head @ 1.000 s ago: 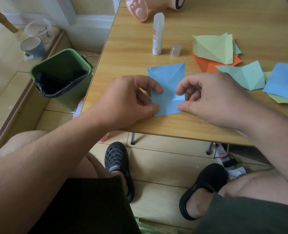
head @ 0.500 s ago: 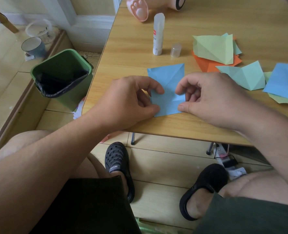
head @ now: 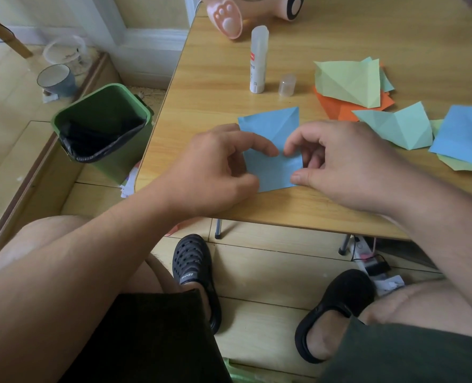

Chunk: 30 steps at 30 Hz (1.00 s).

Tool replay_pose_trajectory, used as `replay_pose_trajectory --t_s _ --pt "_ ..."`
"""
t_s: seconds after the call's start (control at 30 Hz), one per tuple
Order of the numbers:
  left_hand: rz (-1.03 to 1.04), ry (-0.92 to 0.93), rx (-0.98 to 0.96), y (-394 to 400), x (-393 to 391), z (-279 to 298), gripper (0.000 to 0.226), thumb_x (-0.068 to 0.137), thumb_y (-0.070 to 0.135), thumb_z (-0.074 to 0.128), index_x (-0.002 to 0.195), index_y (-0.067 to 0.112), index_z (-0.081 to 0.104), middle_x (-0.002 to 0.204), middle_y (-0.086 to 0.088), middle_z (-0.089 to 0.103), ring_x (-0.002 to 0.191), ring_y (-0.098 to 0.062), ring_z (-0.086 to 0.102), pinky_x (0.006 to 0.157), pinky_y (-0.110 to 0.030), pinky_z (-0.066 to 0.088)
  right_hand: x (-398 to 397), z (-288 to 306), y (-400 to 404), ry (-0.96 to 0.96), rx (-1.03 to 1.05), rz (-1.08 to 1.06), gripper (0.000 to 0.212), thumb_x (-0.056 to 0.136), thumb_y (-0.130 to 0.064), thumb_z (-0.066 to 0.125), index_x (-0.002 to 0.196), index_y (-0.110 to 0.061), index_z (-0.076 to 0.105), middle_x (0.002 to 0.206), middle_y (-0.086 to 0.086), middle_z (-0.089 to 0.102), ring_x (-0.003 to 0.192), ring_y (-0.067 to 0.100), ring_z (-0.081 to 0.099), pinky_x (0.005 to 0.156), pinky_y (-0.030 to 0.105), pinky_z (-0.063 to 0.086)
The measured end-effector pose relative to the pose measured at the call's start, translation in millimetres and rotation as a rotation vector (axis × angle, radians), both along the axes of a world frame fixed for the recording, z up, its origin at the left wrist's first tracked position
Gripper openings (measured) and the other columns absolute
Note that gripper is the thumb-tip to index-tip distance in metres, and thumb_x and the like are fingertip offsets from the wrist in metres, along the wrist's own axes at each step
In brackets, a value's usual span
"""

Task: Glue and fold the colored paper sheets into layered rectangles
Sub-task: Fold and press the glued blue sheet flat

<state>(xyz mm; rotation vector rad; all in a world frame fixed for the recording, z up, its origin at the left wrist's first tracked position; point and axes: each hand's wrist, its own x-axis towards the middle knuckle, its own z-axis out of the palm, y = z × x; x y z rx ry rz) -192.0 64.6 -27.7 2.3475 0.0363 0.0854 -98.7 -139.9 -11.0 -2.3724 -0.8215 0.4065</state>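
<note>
The blue sheet [head: 273, 150] lies near the front edge of the bench [head: 367, 29], already creased, with a diagonal fold showing in its far half; the left hand [head: 218, 167] has its fingers curled over the sheet's left edge, forefinger tip down near the middle and thumb at the near-left corner, pinching the paper; the right hand [head: 337, 161] mirrors it, forefinger bent down to meet the other near the centre, thumb flat on the near-right corner, so it too is gripping the sheet; the two forefingers almost touch; by my reckoning this is a folding step, the near part of the sheet being brought up or pressed along a centre crease, with the gluing for this piece either done or yet to come, which I cannot tell; the glue stick [head: 259, 59] stands upright beyond the sheet with its cap [head: 287, 84] off just to its right; to the far right lie folded green sheets [head: 348, 81] on an orange sheet [head: 337, 107], another green one, and a second blue sheet [head: 464, 134]; a green bin [head: 102, 134] sits on the floor to the left; next the edges want lining up squarely before the crease is pressed flat, both thumbs holding the corners steady
</note>
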Motion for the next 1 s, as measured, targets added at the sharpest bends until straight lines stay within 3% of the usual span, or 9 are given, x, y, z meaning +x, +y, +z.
replay_pose_trajectory --t_s 0.13,0.23,0.37,0.53,0.63,0.73,0.9,1.0 --pt "0.050 -0.072 0.114 -11.1 5.5 -10.0 0.034 0.077 0.040 0.086 0.107 0.042 0.071 0.096 0.007 0.056 0.087 -0.011 0.050 0.075 -0.022 0.038 0.0 -0.5 1.2 -0.014 -0.009 0.007 0.032 0.081 -0.019 0.088 0.099 -0.037 0.069 0.082 -0.011 0.064 0.073 0.005 0.063 0.069 0.021 0.049" --pt "0.057 -0.093 0.138 -12.2 6.8 -12.6 0.037 0.072 0.044 0.089 0.102 0.042 0.068 0.097 0.009 0.053 0.093 -0.016 0.048 0.076 -0.017 0.035 0.5 0.0 1.0 -0.013 -0.008 0.009 0.032 0.081 -0.018 0.088 0.099 -0.037 0.069 0.083 -0.010 0.064 0.073 0.006 0.063 0.068 0.021 0.049" --pt "0.044 -0.091 0.104 -9.1 8.0 -12.1 0.040 0.069 0.043 0.092 0.100 0.045 0.066 0.095 0.009 0.052 0.086 -0.013 0.047 0.073 -0.025 0.036 2.7 1.0 -0.5 0.008 -0.017 0.013 0.033 0.082 -0.016 0.087 0.099 -0.039 0.069 0.081 -0.011 0.063 0.072 0.004 0.061 0.065 0.018 0.045" --pt "0.041 -0.096 0.083 -7.5 8.4 -13.0 0.041 0.069 0.042 0.092 0.100 0.044 0.067 0.097 0.010 0.053 0.084 0.000 0.046 0.072 -0.019 0.036 3.3 -1.0 -0.9 -0.004 -0.021 0.013 0.027 0.080 -0.023 0.088 0.092 -0.038 0.068 0.083 -0.017 0.054 0.071 -0.009 0.050 0.059 0.008 0.034" --pt "0.044 -0.112 0.097 -7.4 8.0 -14.5 0.041 0.068 0.045 0.092 0.101 0.041 0.069 0.093 0.015 0.049 0.083 0.003 0.046 0.071 -0.013 0.035 -1.3 -4.8 4.2 -0.072 -0.018 0.019 0.026 0.076 -0.037 0.089 0.088 -0.035 0.066 0.093 -0.015 0.055 0.082 -0.008 0.049 0.065 0.016 0.034" --pt "0.044 -0.109 0.109 -7.3 7.4 -14.6 0.042 0.068 0.043 0.093 0.102 0.040 0.070 0.094 0.017 0.049 0.081 0.006 0.046 0.071 -0.008 0.034 -1.9 -6.1 6.7 -0.090 -0.022 0.040 0.024 0.079 -0.033 0.088 0.088 -0.035 0.066 0.097 -0.014 0.056 0.088 -0.002 0.049 0.071 0.018 0.035" --pt "0.032 -0.074 0.082 -0.9 5.8 -10.3 0.046 0.068 0.029 0.093 0.103 0.044 0.067 0.094 0.014 0.051 0.082 -0.004 0.052 0.073 -0.018 0.043 3.2 -7.1 1.8 -0.037 -0.028 0.049 0.029 0.080 -0.019 0.088 0.086 -0.037 0.067 0.095 -0.014 0.056 0.076 -0.008 0.050 0.067 0.019 0.034" --pt "0.028 -0.067 0.078 -0.9 6.3 -10.0 0.048 0.069 0.027 0.093 0.105 0.044 0.067 0.094 0.014 0.050 0.079 -0.005 0.051 0.073 -0.016 0.043 2.0 -4.3 3.6 -0.038 -0.008 0.036 0.034 0.078 -0.021 0.090 0.093 -0.037 0.064 0.099 -0.016 0.052 0.075 -0.017 0.046 0.066 0.018 0.032"
